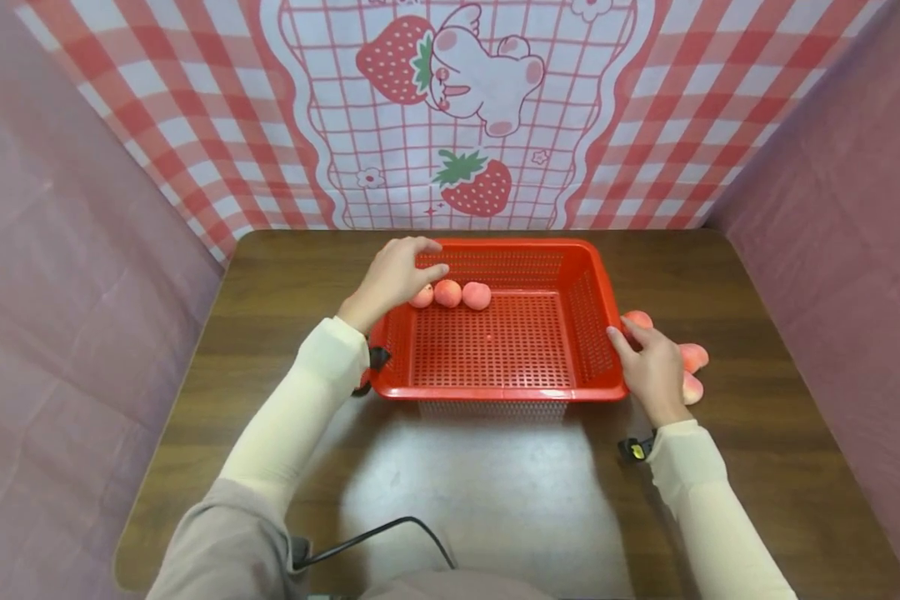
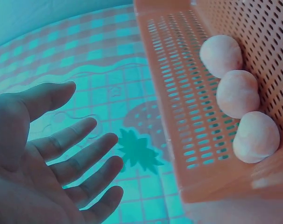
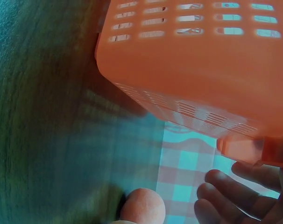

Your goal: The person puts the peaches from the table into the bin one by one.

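Note:
A red plastic basket (image 1: 487, 350) with perforated walls stands on the table. Inside it, three peaches (image 1: 448, 293) sit in a row by the back left; they also show in the left wrist view as pale peaches (image 2: 238, 94). Above the basket's back left corner is my left hand (image 1: 393, 279), fingers spread and holding nothing. At the right rim, my right hand (image 1: 651, 367) has its thumb over the edge and its index finger outside, gripping the rim. The right wrist view shows these fingers (image 3: 225, 189) beside the basket's lip (image 3: 242, 149), thumb hidden.
Several peaches (image 1: 693, 357) lie on the wooden table (image 1: 750, 467) right of the basket, partly behind my right hand. A checked strawberry cloth (image 1: 487, 100) hangs behind the table. A black cable (image 1: 390, 525) runs near my body.

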The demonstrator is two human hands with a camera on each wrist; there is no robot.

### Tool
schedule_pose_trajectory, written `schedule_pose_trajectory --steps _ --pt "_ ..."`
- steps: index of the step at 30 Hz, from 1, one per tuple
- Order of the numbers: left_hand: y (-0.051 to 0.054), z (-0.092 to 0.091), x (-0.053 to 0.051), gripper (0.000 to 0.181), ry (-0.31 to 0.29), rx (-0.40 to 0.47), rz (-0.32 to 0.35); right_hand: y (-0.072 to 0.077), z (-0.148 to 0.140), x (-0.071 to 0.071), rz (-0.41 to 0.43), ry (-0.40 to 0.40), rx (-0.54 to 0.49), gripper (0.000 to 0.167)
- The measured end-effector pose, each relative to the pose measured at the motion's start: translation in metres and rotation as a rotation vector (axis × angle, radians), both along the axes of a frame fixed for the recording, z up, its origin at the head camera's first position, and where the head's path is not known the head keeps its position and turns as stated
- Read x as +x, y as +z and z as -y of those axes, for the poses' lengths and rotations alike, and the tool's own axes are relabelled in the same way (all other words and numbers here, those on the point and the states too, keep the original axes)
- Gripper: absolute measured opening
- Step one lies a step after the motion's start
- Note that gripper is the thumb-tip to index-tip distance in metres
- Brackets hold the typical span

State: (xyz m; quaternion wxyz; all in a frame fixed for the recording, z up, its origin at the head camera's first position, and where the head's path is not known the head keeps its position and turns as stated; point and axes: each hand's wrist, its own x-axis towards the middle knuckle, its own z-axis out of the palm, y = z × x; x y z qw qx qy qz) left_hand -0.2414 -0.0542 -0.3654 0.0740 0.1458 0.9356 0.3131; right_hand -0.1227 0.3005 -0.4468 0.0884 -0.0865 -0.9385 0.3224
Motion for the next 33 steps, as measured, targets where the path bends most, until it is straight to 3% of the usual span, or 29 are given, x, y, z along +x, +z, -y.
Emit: schedule_pose_trajectory --steps 5,14,24,33 --pt "0.009 0.013 0.010 0.045 0.021 0.006 -0.007 -0.003 0.002 0.000 -0.097 0.020 0.040 0.046" --pt "0.013 0.047 0.024 0.045 0.082 0.023 -0.055 -0.001 0.002 0.000 -0.125 0.048 0.139 0.043" --pt "0.004 0.083 0.037 0.044 0.140 0.057 -0.083 0.000 0.002 0.001 -0.080 0.034 0.131 0.046" --pt "-0.024 0.098 0.050 0.043 0.152 0.045 -0.003 0.000 0.002 0.001 -0.089 0.036 0.128 0.045"
